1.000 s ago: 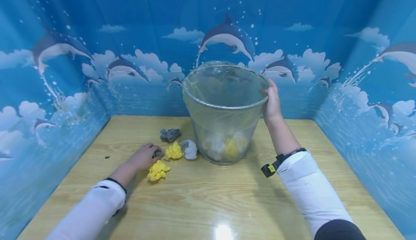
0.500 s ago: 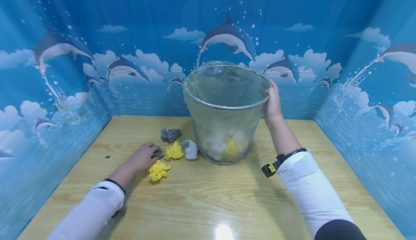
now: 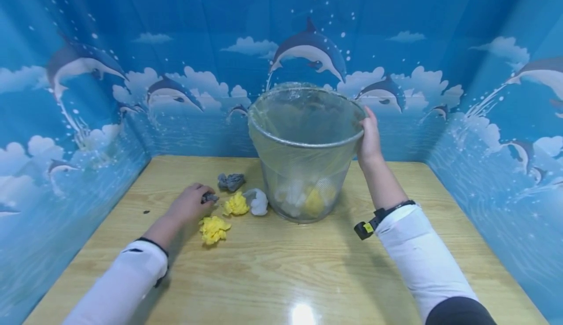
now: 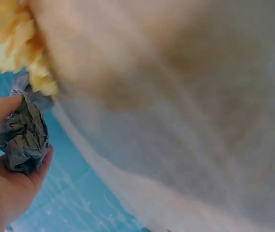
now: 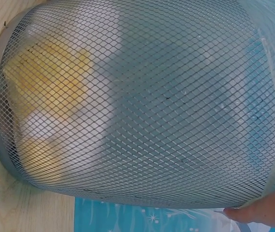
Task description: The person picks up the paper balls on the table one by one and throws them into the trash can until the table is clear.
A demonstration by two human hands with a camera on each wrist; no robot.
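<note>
Pinching a crumpled grey paper ball (image 3: 209, 198) just above the wooden table (image 3: 281, 276), the left hand (image 3: 188, 205) is lifted near the left side. Two yellow wads (image 3: 214, 229) and a white wad (image 3: 257, 202) lie just right of it. The right hand (image 3: 368, 139) grips the rim of a lined mesh wastebasket (image 3: 303, 154) standing far centre.

Grey paper wad (image 4: 23, 137) showing in left hand (image 3: 189, 205); yellow wads (image 3: 214, 229), grey mesh bin (image 3: 303, 168), pale woodgrain worktop (image 3: 281, 266), blue dolphin-print backdrop (image 3: 132, 46)
</note>
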